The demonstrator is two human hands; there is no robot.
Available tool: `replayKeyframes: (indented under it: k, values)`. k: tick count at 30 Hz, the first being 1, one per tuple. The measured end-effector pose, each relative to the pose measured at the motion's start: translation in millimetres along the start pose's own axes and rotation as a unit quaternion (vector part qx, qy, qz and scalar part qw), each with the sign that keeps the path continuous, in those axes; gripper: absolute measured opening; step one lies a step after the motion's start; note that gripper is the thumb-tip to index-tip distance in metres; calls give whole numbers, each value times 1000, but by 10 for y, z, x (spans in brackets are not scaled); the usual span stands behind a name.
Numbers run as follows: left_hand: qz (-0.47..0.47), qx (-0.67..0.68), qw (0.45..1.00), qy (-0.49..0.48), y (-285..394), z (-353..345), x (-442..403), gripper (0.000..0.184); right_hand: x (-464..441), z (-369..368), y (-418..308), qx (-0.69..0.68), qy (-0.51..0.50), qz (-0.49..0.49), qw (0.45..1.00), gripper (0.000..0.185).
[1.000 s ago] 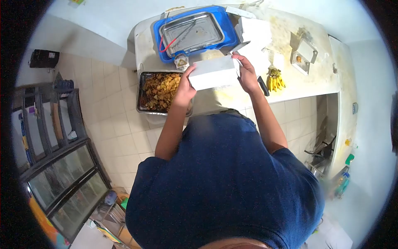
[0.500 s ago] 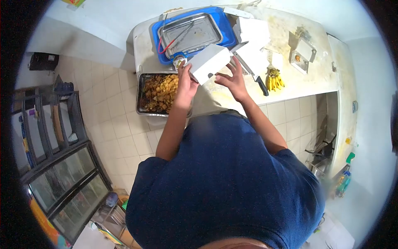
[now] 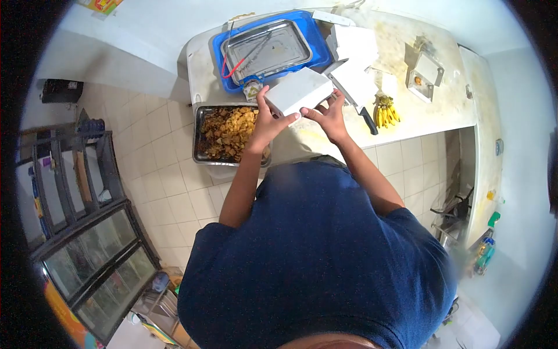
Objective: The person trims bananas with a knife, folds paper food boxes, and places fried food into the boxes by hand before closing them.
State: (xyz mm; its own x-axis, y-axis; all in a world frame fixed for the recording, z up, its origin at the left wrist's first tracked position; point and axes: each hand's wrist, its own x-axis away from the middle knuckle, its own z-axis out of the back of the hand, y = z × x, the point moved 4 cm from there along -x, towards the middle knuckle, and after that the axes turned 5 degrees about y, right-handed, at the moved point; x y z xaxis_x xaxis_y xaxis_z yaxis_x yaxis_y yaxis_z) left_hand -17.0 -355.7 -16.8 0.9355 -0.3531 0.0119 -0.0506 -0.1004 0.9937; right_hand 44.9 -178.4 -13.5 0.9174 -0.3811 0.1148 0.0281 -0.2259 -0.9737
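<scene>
Between my two hands is a closed white cardboard box, held up over the front of the table. My left hand grips its left end, fingers on the side and thumb at the front edge. At the right end, my right hand has its thumb on the front edge and its fingers along the side. A metal tray of browned food pieces lies just left of my left hand. Right of my right hand are a black-handled knife and a bunch of bananas.
Behind the box, a blue tub holds a metal tray and red-handled tongs. White boxes stand to its right. An open box with something small inside sits farther right on the table. A dark shelf rack stands left.
The box has shifted slightly right and levelled out. My right hand, fingers spread at its edge before, now closes on its right end. My left thumb has come round to the front edge.
</scene>
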Motion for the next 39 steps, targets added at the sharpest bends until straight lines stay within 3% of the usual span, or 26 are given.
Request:
replayKeyframes:
  k: [6,10,12,15,17,19,20,23,26,28,29,31,32,33,34,35,37,39]
  values:
    - [34,88,993,64,-38,-69,-87,63,-6,55,23,-38,31,-93,994,87]
    - [91,208,969,101,182,-200,-110,50,3,215,54,37,40,-62,997,76]
    - [124,188,969,102,69,-153,-172,43,-32,331,154,77,37,-55,995,72]
    - [174,182,961,116,-81,-99,-263,36,-49,390,135,142,10,41,989,70]
    - [227,215,944,109,-164,-52,-319,34,-11,391,81,113,-27,3,993,69]
    - [139,154,974,89,55,-64,-337,37,26,352,-25,93,-73,-75,990,66]
    - [94,95,989,69,170,-59,-319,38,63,319,-83,0,-114,-200,973,64]
    - [10,19,1000,3,322,-1,-262,42,-26,459,2,-134,-95,-277,947,53]
    - [-58,-18,997,-56,604,-44,-183,43,-124,715,152,-60,-81,-194,976,50]
    - [-78,-52,992,-85,566,-46,-183,46,-147,563,9,-108,-62,-103,987,55]
    - [-87,-68,989,-100,548,-51,-176,48,-135,518,-77,-69,-66,-61,994,56]
    - [-80,-24,988,-130,533,-92,-143,74,-101,430,-327,10,-70,25,997,59]
    - [-97,-10,987,-131,452,-102,-140,82,-151,497,-238,116,-57,100,987,45]
    - [-113,5,985,-132,425,-128,-129,89,-147,522,-154,61,-19,46,997,39]
    - [-95,1,989,-118,407,-185,-86,109,-143,541,-68,6,19,-7,1000,34]
    - [-109,38,988,-103,334,-226,-77,114,-148,567,10,-50,57,-60,995,30]
    - [-140,67,985,-69,342,-311,-43,107,-175,555,-1,-72,83,-128,986,28]
    - [-43,78,996,-26,57,-338,-37,95,-121,529,-79,-33,104,-131,985,27]
